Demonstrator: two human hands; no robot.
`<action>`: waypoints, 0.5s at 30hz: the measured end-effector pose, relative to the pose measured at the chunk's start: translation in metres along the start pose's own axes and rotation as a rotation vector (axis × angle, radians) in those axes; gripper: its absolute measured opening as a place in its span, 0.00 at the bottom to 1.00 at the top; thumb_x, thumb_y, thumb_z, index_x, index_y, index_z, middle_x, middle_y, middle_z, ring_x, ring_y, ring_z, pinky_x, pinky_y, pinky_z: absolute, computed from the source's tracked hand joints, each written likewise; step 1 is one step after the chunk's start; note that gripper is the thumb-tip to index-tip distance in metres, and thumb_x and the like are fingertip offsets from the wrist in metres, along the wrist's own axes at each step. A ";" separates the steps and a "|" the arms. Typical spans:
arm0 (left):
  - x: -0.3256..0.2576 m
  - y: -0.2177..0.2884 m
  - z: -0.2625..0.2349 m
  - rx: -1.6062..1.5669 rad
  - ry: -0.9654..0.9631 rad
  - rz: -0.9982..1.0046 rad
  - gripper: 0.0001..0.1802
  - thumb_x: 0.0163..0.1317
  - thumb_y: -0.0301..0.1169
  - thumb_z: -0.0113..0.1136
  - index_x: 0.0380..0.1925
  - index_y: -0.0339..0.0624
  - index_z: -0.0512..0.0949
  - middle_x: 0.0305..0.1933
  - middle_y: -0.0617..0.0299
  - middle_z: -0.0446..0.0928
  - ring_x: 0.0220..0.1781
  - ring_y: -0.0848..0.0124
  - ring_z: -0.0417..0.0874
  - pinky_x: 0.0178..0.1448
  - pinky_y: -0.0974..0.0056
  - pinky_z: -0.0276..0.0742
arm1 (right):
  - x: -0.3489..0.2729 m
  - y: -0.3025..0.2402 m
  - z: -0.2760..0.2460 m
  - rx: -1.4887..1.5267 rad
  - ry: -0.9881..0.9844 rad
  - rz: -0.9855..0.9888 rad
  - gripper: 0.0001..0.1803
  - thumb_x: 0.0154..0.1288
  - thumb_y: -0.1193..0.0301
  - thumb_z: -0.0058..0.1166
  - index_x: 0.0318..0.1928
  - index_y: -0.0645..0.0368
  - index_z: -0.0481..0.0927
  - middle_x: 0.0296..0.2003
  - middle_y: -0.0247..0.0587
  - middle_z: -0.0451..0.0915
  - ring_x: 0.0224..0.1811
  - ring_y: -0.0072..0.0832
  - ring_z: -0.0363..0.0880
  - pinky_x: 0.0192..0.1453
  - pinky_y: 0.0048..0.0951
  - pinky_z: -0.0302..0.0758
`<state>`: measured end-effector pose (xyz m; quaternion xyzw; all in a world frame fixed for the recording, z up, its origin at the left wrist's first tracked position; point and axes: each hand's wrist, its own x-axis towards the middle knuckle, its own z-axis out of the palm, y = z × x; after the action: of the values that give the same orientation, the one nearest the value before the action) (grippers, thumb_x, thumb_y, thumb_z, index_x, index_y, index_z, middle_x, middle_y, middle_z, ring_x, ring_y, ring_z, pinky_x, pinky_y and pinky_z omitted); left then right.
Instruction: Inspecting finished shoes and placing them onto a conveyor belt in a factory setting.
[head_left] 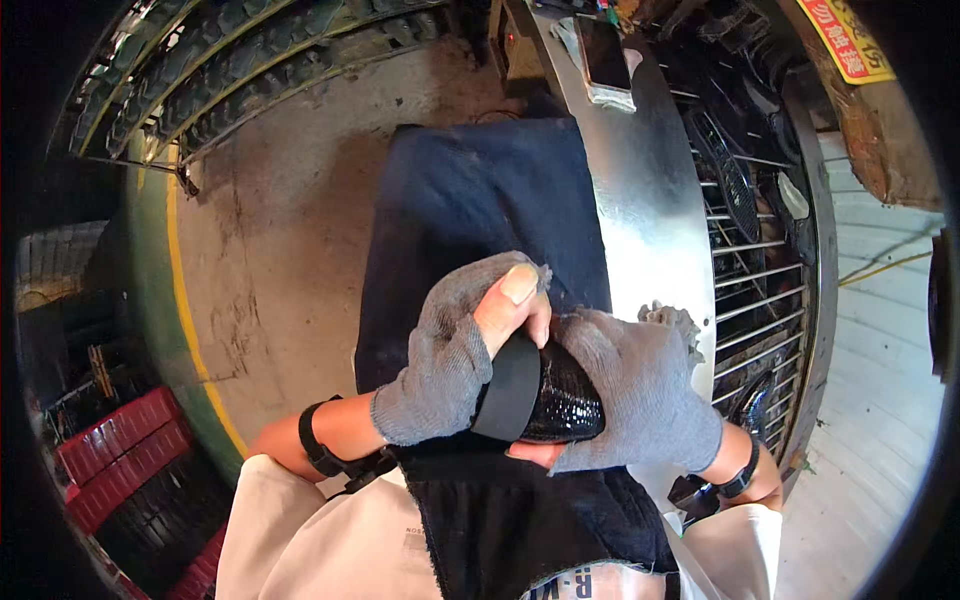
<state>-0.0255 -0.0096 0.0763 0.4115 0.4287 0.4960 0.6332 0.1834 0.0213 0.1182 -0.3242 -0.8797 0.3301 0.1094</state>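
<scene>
A glossy black shoe (568, 405) with a scale-like textured upper is held above my lap, its rounded end pointing down toward me. Its flat matte-black sole (508, 390) faces left. My left hand (465, 345), in a grey fingerless knit glove, is closed on the sole side with the thumb bent near the shoe's far part. My right hand (640, 390), gloved the same way, wraps round the upper from the right, and some fingertips show under the rounded end. The far part of the shoe is hidden by both hands. Dark blue cloth (480, 200) covers my lap.
On my right runs a shiny metal bench (650, 220) with a phone-like dark device (605, 52) on a white cloth. Beyond it, a barred rack (755, 285) carries black shoes (725, 175). Shelves of dark shoe-like items (250, 60) stand far left; red slatted pieces (125, 450) lie lower left.
</scene>
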 end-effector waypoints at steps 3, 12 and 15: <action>-0.005 -0.003 0.001 -0.028 0.042 0.070 0.25 0.84 0.45 0.48 0.30 0.39 0.75 0.32 0.64 0.75 0.37 0.75 0.74 0.48 0.66 0.72 | -0.001 -0.001 0.001 -0.077 0.046 -0.090 0.52 0.42 0.26 0.76 0.49 0.62 0.83 0.33 0.43 0.81 0.27 0.37 0.83 0.31 0.36 0.71; -0.003 -0.010 -0.003 -0.141 -0.056 0.053 0.30 0.84 0.58 0.44 0.37 0.40 0.75 0.39 0.63 0.72 0.41 0.70 0.72 0.56 0.62 0.70 | 0.022 0.006 -0.012 -0.082 -0.113 -0.165 0.53 0.52 0.24 0.67 0.52 0.65 0.82 0.32 0.51 0.79 0.29 0.43 0.85 0.34 0.40 0.80; 0.032 -0.007 -0.031 -0.266 -0.200 -0.047 0.31 0.86 0.56 0.39 0.37 0.41 0.75 0.38 0.67 0.70 0.43 0.76 0.70 0.57 0.67 0.69 | 0.026 0.028 0.023 0.224 0.328 -0.045 0.47 0.66 0.28 0.58 0.56 0.65 0.82 0.44 0.54 0.87 0.43 0.41 0.89 0.51 0.38 0.85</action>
<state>-0.0486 0.0240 0.0557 0.3611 0.3035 0.4900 0.7331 0.1679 0.0424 0.0822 -0.3398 -0.8149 0.3661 0.2940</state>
